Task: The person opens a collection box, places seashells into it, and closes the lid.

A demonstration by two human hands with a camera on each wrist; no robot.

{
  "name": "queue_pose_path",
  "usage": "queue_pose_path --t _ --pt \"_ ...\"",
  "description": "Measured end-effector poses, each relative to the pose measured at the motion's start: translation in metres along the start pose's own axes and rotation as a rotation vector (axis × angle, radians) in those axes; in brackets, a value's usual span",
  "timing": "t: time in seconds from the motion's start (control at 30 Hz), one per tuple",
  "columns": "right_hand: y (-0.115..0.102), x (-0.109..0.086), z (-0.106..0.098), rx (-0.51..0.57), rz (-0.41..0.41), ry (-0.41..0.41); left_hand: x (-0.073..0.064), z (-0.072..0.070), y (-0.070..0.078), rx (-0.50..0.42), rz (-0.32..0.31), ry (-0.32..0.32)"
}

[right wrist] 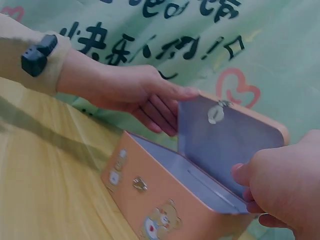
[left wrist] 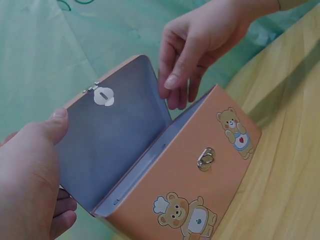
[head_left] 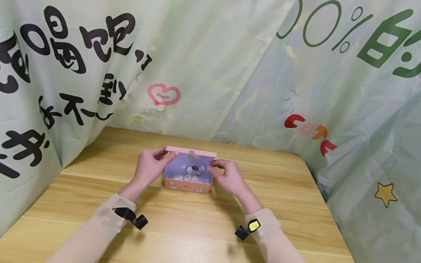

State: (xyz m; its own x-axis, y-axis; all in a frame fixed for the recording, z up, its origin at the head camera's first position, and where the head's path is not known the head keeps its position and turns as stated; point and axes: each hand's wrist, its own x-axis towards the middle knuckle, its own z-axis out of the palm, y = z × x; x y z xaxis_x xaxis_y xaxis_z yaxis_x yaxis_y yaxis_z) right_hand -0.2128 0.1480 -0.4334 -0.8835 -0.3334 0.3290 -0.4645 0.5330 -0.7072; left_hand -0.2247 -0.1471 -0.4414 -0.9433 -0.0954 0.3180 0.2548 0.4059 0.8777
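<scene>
An orange tin box (head_left: 186, 185) with bear pictures and a metal clasp stands on the table, its hinged lid (left wrist: 112, 135) raised. Inside the box lie several small whitish, shell-like pieces (head_left: 187, 177) and a dark round one (head_left: 195, 168). My left hand (head_left: 150, 165) holds the lid near its upper left corner, thumb on the inner face and fingers behind. At the lid's right side is my right hand (head_left: 229, 177), fingers loosely bent and thumb apart from them, right by the lid's edge.
The box sits on a wooden table (head_left: 269, 186). Behind and beside the table hang pale green printed curtains (head_left: 210, 65). Each wrist wears a small black camera, the left one (head_left: 131, 218) and the right one (head_left: 246, 230).
</scene>
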Motion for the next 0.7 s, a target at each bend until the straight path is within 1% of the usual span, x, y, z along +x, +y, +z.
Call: queue_pose_path --t 0.07,0.13,0.27,0.37,0.5,0.6,0.7 --pt "-0.005 -0.001 0.004 0.006 -0.018 0.003 -0.001 -0.001 0.001 0.006 0.001 0.0" --pt "-0.01 -0.002 0.009 0.037 -0.023 -0.009 -0.003 -0.001 0.001 0.014 0.0 0.001" --pt "-0.02 -0.001 0.02 0.097 -0.009 -0.034 -0.005 -0.001 0.0 0.029 0.002 0.001" --pt "-0.028 0.001 0.028 0.133 -0.01 -0.027 -0.006 -0.001 -0.001 0.031 0.004 0.003" --pt "-0.033 0.006 0.038 0.166 -0.044 -0.014 -0.007 -0.001 -0.002 0.032 0.009 0.008" --pt "-0.036 0.007 0.042 0.178 -0.059 -0.007 -0.008 -0.001 -0.004 0.036 0.014 0.009" --pt "-0.04 0.006 0.045 0.188 -0.053 0.006 -0.009 -0.001 -0.004 0.037 0.013 0.001"
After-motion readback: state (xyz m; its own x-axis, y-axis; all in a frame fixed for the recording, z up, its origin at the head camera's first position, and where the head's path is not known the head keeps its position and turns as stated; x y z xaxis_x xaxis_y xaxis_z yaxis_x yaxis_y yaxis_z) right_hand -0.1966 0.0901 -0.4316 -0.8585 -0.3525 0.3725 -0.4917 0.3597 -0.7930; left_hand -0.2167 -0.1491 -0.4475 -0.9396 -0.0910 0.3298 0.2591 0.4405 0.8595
